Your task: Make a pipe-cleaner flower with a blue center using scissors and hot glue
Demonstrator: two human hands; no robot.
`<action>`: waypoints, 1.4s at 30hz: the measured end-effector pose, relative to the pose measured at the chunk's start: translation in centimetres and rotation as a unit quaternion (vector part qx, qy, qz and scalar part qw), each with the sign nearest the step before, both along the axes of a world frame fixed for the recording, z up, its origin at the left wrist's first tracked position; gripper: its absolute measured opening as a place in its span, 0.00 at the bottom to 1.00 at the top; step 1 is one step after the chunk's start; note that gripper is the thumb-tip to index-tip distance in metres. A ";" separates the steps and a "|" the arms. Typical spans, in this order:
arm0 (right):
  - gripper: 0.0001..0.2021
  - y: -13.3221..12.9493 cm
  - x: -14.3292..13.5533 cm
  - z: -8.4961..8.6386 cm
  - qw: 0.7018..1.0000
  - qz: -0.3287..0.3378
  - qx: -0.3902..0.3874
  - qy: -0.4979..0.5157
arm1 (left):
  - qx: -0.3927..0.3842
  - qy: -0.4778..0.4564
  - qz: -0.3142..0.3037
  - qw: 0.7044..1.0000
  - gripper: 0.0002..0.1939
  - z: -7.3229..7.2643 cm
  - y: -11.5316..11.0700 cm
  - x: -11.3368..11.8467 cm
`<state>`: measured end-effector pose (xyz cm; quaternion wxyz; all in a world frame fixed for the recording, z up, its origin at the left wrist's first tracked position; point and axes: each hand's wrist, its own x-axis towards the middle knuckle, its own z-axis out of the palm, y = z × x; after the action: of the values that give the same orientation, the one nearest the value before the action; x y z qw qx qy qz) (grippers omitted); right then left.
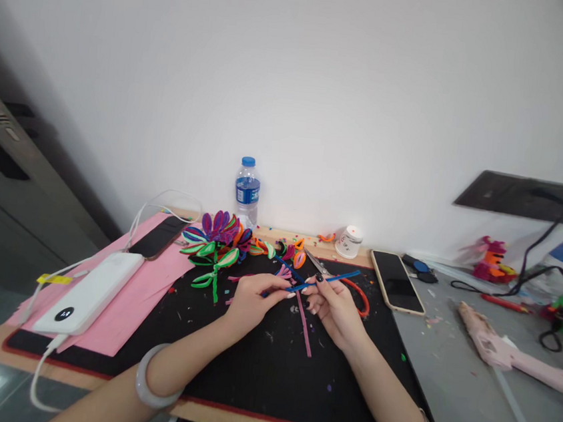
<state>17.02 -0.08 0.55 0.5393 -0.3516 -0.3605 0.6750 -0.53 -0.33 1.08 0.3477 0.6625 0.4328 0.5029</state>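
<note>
Between my hands runs a blue pipe cleaner (pixel 344 276), slanting up to the right over the black mat (pixel 265 364). My left hand (pixel 258 300) pinches its lower left part. With thumb and fingers my right hand (pixel 332 305) grips it further right, and its tip sticks out past them. Pink pipe cleaners (pixel 305 331) lie beneath and beside the hands. Just behind the right hand rest scissors (pixel 363 299) with orange handles, partly covered by it. A bunch of colourful pipe-cleaner flowers (pixel 219 228) with green leaves lies to the left of the hands.
A water bottle (pixel 247 194) and a paper cup (pixel 349 242) stand by the wall. On the left, a white power bank (pixel 89 293) and a dark phone (pixel 160 236) lie on pink sheets (pixel 121 328). To the right are another phone (pixel 397 281) and a pink glue gun (pixel 513 353).
</note>
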 end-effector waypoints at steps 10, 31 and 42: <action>0.09 0.0 0.1 0.0 1.000 0.024 -0.006 0.007 | 0.036 0.038 -0.047 0.998 0.06 0.0 0.2 -0.5; 0.09 0.0 0.1 -0.1 0.999 0.028 0.004 0.015 | -0.057 -0.061 -0.051 0.995 0.06 -0.4 0.7 0.0; 0.09 -0.5 -0.4 -0.1 0.998 0.056 0.020 -0.019 | -0.232 -0.272 -0.080 0.930 0.11 -0.9 1.0 0.6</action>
<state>16.58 -0.55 0.44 0.5008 -0.3329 -0.4029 0.6899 0.05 0.70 0.17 0.6353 0.4337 0.3721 0.5195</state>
